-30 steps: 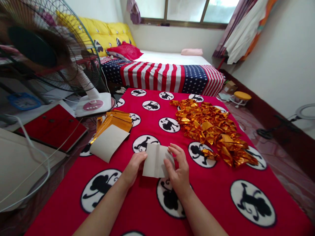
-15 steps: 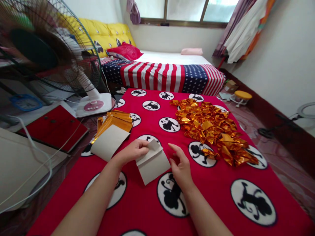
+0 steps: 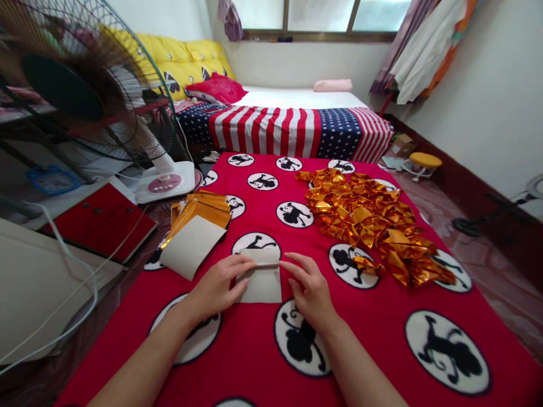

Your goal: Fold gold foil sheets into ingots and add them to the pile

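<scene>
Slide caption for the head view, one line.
Left hand and right hand at a creased pale sheet on red cloth, gold sheets to the left, crumpled gold foil to the right.

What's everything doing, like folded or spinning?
Pale rectangular paper sheet between the hands: creased, partly folded.
Bare left hand: on the sheet's left side.
Bare right hand: at the sheet's right edge.
Orange-gold foil pieces: crumpled-looking, heaped.
Gold paper stack: fanned unevenly.
Green-and-white electric fan: spinning, blades blurred.
</scene>
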`<control>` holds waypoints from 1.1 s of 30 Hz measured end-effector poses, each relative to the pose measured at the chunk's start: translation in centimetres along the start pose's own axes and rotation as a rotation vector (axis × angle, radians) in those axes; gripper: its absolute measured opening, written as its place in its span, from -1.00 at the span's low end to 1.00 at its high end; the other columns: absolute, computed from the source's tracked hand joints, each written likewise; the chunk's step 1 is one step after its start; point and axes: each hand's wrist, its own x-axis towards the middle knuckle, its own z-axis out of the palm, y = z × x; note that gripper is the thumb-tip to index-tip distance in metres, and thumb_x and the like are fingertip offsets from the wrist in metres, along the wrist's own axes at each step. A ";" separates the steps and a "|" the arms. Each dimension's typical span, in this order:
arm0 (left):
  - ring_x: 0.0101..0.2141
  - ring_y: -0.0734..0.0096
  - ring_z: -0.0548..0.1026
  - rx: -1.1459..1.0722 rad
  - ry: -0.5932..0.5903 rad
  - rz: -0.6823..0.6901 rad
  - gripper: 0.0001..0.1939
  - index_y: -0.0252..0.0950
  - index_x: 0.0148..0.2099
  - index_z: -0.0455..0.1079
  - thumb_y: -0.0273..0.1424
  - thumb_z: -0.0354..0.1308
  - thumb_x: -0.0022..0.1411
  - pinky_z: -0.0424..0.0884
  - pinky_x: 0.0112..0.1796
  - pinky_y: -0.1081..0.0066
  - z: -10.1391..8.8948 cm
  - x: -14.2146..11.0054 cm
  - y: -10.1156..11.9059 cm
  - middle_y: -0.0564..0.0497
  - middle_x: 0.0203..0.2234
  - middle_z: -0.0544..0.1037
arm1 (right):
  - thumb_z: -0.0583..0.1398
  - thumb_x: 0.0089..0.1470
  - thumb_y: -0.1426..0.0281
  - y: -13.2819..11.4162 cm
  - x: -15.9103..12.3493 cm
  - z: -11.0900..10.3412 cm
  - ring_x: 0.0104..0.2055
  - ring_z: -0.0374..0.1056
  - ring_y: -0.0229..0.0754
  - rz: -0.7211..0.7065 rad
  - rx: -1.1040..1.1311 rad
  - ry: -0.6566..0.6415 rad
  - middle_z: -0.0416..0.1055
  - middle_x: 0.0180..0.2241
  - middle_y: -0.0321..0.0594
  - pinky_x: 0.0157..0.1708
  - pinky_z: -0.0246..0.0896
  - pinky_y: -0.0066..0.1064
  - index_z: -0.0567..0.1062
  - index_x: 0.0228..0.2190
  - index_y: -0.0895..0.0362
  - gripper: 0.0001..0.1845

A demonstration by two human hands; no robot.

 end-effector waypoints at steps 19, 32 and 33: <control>0.30 0.21 0.18 -0.072 -0.125 0.110 -0.23 -0.29 0.31 0.21 -0.75 -0.06 0.03 0.15 0.28 0.12 3.9 2.0 1.4 -0.18 0.31 0.21 | 0.10 0.04 0.66 2.3 2.2 -3.5 -0.11 0.41 -0.11 -0.011 -0.038 -0.098 0.53 -0.18 -0.19 -0.09 0.33 -0.19 0.59 -0.24 0.03 -0.61; 0.18 0.21 0.36 -0.117 -0.056 0.147 -0.46 -0.18 0.24 0.32 -0.55 0.13 0.21 0.33 0.17 0.15 4.3 1.0 -0.3 -0.13 0.14 0.45 | 0.19 0.02 0.61 2.3 -0.9 -3.7 0.14 0.30 -0.01 -0.050 -0.024 -0.162 0.50 0.02 -0.20 0.10 0.22 0.03 0.55 -0.08 -0.03 -0.54; 0.19 0.21 0.36 -0.095 -0.059 0.175 -0.51 -0.18 0.21 0.35 -0.52 0.14 0.23 0.34 0.17 0.15 4.3 1.0 -0.2 -0.12 0.13 0.47 | 0.19 0.04 0.60 2.3 -1.0 -3.8 0.14 0.30 -0.01 -0.064 -0.040 -0.166 0.50 0.02 -0.20 0.09 0.23 0.03 0.55 -0.08 -0.03 -0.55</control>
